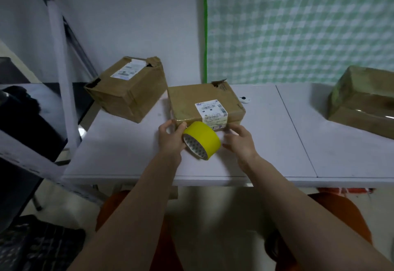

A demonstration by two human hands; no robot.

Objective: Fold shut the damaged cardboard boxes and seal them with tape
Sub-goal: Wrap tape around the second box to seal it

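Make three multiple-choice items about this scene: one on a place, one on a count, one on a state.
1. Where is the tape roll?
A. on the left box
B. between the two hands, in front of the middle box
C. on the floor

2. How many boxes are on the table?
A. one
B. five
C. three

3. What is the left hand doing?
A. gripping the tape roll
B. resting flat on the table
C. lifting a box

Answers: 1 B, the roll is before the middle box, with the right hand beside it. 2 C, the left box, middle box and right box. 3 A, its fingers curl round the roll.
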